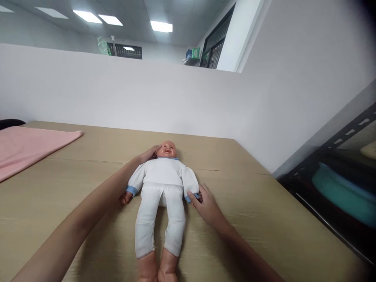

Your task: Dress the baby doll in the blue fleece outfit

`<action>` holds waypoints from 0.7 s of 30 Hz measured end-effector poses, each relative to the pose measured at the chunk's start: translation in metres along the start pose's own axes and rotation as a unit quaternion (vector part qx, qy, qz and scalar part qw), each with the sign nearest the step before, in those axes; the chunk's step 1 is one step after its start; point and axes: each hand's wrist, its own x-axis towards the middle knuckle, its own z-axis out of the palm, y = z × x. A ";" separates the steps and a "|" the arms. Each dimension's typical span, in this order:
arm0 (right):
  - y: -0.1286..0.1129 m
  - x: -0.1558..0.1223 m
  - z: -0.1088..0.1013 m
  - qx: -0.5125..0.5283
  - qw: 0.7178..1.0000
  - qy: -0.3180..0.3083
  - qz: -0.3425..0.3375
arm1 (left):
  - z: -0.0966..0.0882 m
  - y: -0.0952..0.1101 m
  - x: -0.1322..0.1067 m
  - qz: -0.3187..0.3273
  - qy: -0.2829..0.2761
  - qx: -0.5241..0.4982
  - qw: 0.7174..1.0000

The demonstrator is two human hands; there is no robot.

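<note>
A baby doll (163,172) lies on its back on the table, its head away from me and its bare feet toward me. It wears a white long-sleeved top with blue cuffs and white trousers. My left hand (151,152) rests against the side of the doll's head, its fingers stretched along it; the fingertips are partly hard to see. With thumb and fingers, my right hand (206,201) grips the doll's arm at the blue cuff on the right. The doll's other hand (126,197) lies beside my left forearm, touching the tabletop.
The wooden table (235,243) meets a low white wall (123,94) at the back. A pink cloth (32,147) is spread at the left. To the right stands a dark rack (326,156) with a teal basin (343,194) on it.
</note>
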 end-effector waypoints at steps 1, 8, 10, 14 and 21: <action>0.000 0.000 0.000 -0.002 1.000 0.002 0.000 | 0.003 0.002 0.000 -0.006 -0.007 0.013 1.000; -0.007 -0.001 -0.004 0.004 1.000 -0.002 0.001 | 0.011 0.016 0.005 0.024 0.042 0.130 0.990; -0.007 -0.001 -0.004 -0.002 1.000 0.001 0.000 | 0.014 0.024 0.001 0.057 0.098 0.171 0.979; -0.002 0.000 -0.008 -0.022 1.000 0.018 0.003 | 0.051 0.036 -0.033 0.145 0.188 0.227 0.945; -0.021 -0.006 -0.044 -0.067 0.996 0.055 0.020 | 0.170 -0.044 -0.202 0.111 -0.123 0.278 0.946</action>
